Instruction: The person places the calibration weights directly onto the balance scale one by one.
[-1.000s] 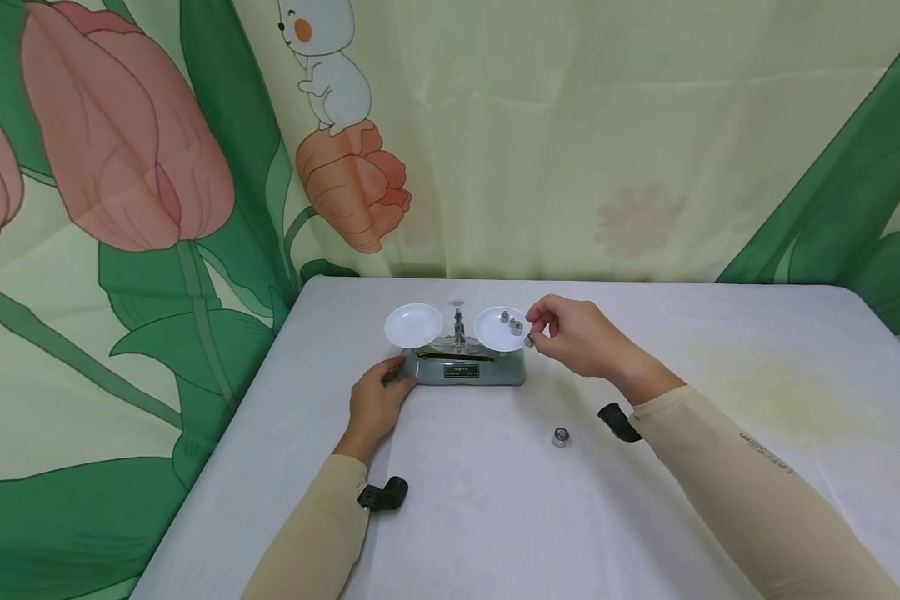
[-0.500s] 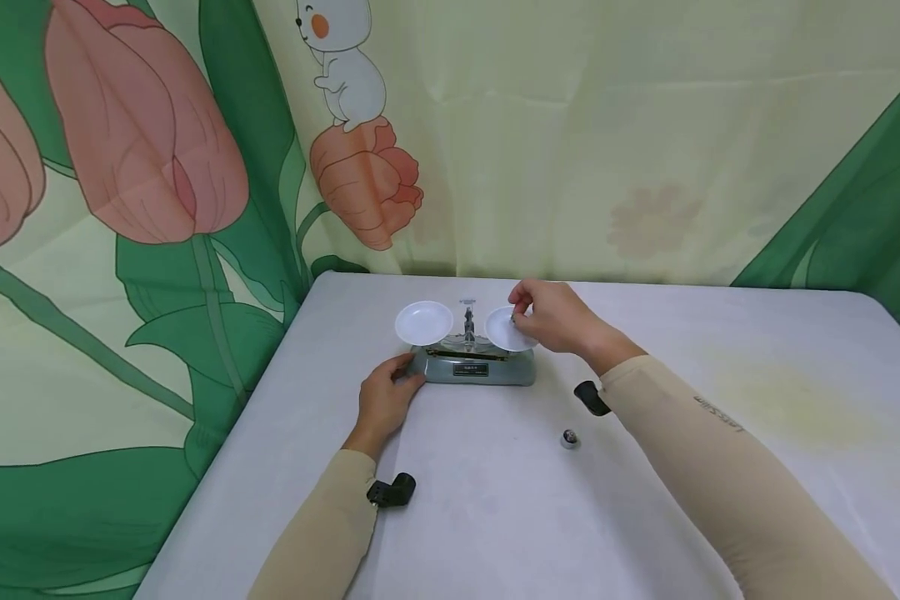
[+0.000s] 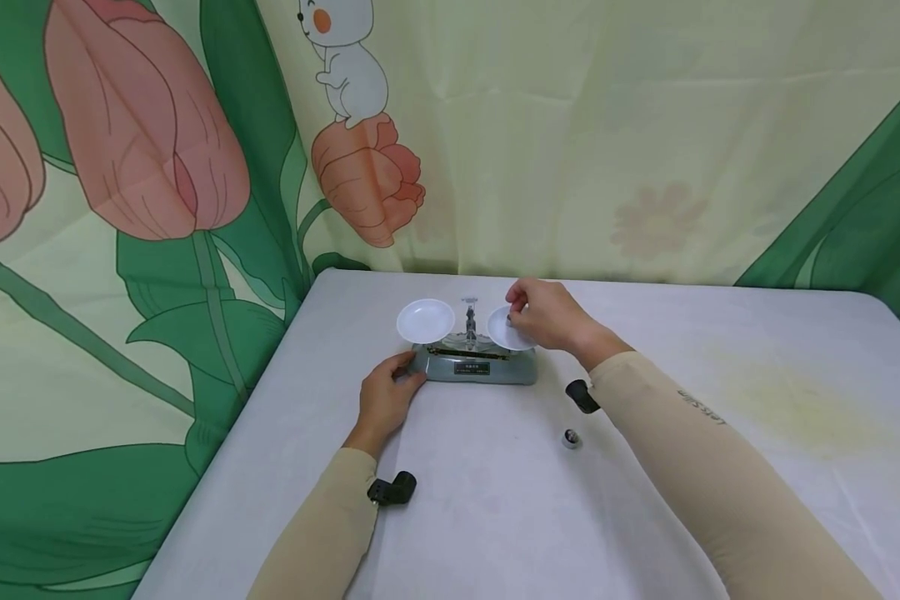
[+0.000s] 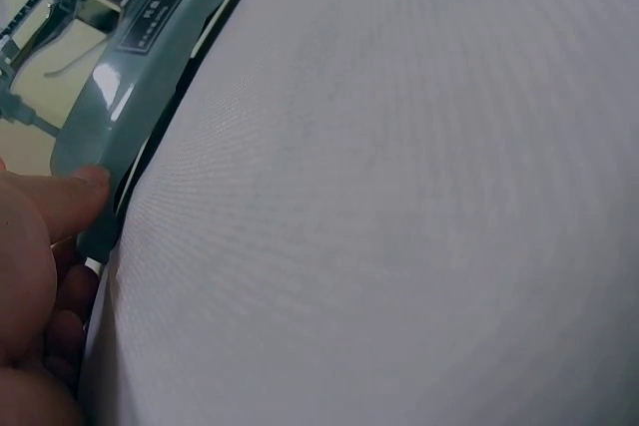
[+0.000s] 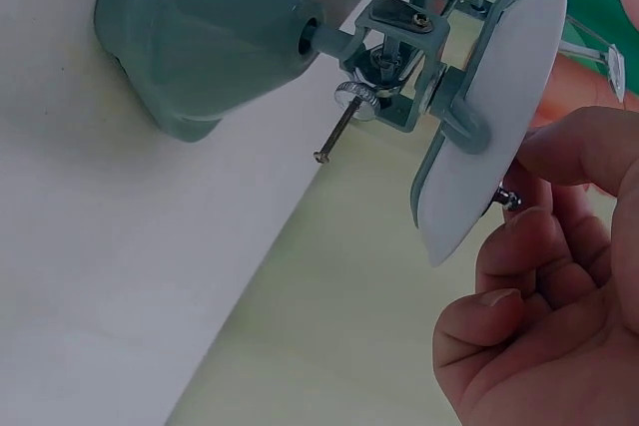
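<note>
A grey-green balance scale (image 3: 438, 367) with two white pans stands near the back of the table. My left hand (image 3: 384, 398) grips the left end of its base, thumb on the front as the left wrist view shows. Over the right pan (image 3: 499, 333), my right hand (image 3: 553, 318) pinches a small metal weight (image 3: 509, 320) at its fingertips. In the right wrist view a shiny weight (image 5: 509, 198) shows at the edge of that pan, close to my fingers, and the pan hides the fingertips. The left pan (image 3: 426, 322) bears nothing.
One more metal weight (image 3: 571, 439) stands on the white tablecloth (image 3: 487, 517), in front and to the right of the scale. Behind the table hangs a curtain (image 3: 540, 167) printed with tulips and a white animal.
My right hand has moved left with the weight, from the right pan's outer edge to over the pan, now covering the weights seen there earlier. The left hand keeps its grip on the base.
</note>
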Tool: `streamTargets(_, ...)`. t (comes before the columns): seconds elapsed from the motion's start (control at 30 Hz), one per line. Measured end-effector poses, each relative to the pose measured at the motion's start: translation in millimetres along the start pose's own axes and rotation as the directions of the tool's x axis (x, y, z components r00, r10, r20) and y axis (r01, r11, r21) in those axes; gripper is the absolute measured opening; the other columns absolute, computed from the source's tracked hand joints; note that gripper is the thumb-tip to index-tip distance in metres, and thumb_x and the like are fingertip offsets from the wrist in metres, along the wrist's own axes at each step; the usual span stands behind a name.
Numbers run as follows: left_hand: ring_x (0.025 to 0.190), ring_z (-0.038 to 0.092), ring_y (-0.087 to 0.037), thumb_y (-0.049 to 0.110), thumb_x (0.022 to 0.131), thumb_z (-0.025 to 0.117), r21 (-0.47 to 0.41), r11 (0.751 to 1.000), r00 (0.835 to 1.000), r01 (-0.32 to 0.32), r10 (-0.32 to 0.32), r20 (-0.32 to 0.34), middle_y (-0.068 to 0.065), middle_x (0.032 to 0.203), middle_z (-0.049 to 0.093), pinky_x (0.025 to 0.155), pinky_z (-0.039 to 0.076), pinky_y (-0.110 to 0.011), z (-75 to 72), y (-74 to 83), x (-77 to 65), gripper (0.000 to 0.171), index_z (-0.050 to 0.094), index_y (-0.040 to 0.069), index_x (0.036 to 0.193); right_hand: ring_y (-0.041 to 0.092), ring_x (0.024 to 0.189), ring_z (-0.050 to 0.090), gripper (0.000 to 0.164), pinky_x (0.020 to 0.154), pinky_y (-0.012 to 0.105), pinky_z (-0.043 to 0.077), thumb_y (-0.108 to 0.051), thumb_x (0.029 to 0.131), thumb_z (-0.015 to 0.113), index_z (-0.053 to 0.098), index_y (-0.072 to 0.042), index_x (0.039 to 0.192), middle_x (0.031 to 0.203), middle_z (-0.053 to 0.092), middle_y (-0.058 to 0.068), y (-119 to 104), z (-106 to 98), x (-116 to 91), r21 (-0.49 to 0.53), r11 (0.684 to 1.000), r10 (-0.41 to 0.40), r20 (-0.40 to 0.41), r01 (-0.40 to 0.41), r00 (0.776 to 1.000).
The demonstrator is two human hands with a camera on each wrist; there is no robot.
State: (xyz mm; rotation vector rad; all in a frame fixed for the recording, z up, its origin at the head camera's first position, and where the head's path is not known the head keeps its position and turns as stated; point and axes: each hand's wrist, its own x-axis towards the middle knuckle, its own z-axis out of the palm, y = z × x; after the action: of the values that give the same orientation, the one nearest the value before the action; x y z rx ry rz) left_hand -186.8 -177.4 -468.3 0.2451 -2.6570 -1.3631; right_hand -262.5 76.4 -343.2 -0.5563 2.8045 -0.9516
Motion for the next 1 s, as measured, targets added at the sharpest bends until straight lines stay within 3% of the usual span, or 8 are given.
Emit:
streamTargets(0.43,0.127,0.053,-0.031,0.018,0.094,0.072,0.002,1.000,1.000,-0.005,0.005,-0.004,-0.014,0.134,0.061,0.106,0.042,-0.047,-1.9,3.5,-2.7,0.043,0.062,0.006,0.134,0.032,0.105,0.056,0.029,0.087,0.044,0.053,-0.010,0.095,0.058,0.060,0.002,0.120,0.116,0.065,0.015,2.8,-2.3,-4.8,0.065,0.998,0.008,-0.008,-0.007,1.000)
streamTargets(0.63,0.128,0.053,-0.031,0.018,0.093,0.072,0.000,1.000,1.000,-0.006,0.006,-0.002,-0.014,0.135,0.061,0.107,0.042,-0.047,-1.9,2.6,-2.9,0.043,0.062,0.006,0.134,0.029,0.096,0.053,0.034,0.074,0.038,0.050,-0.017,0.095,0.060,0.059,-0.003,0.125,0.110,0.062,0.014,9.2,-7.0,-14.6,0.108,0.994,0.025,-0.028,-0.022,0.999)
streamTargets(0.77,0.128,0.053,-0.030,0.018,0.094,0.072,-0.009,1.000,1.000,-0.003,0.003,0.000,-0.013,0.136,0.060,0.107,0.041,-0.047,-1.8,1.7,-2.7,0.044,0.062,0.006,0.134,0.027,0.090,0.053,0.037,0.068,0.036,0.048,-0.021,0.095,0.065,0.058,-0.005,0.128,0.104,0.059,0.014,16.3,-9.4,-23.4,0.140,0.990,-0.015,-0.062,0.024,0.998)
streamTargets(1.0,0.128,0.053,-0.031,0.018,0.094,0.072,0.001,1.000,1.000,0.003,-0.003,-0.005,-0.013,0.135,0.060,0.107,0.042,-0.047,-0.6,3.3,-3.8,0.043,0.062,0.006,0.134,0.026,0.102,0.055,0.037,0.076,0.037,0.048,-0.022,0.095,0.067,0.057,-0.005,0.127,0.115,0.060,0.012,32.8,-11.6,-40.6,0.186,0.980,-0.051,-0.113,0.072,0.992)
